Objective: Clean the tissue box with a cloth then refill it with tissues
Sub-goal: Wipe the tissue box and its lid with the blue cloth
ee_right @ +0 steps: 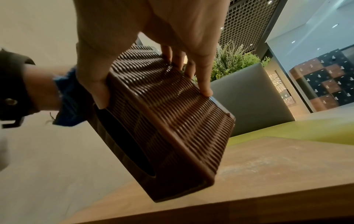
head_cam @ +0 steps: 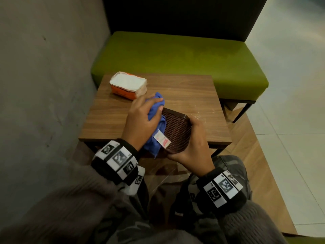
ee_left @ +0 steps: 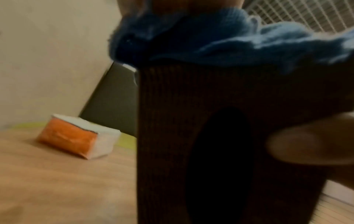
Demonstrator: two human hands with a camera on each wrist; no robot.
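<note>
Right hand (head_cam: pixel 193 147) grips the ribbed brown woven box (head_cam: pixel 177 131), tilted above the table; left hand (head_cam: pixel 142 118) clutches a bunched blue cloth (head_cam: pixel 154 136) against it.

We are seeing a wooden desk (head_cam: pixel 190 88) standing against a green bench (head_cam: pixel 175 55) with a dark back, beside a grey wall (head_cam: pixel 44 67); a planter (ee_right: pixel 247 94) of greenery is sitting behind.

brown woven tissue box (head_cam: pixel 177 132) tilted above table edge w/ bunched blue cloth (head_cam: pixel 154 120) on its left side; orange tissue pack (head_cam: pixel 128 85) lying at table's far-left corner
</note>
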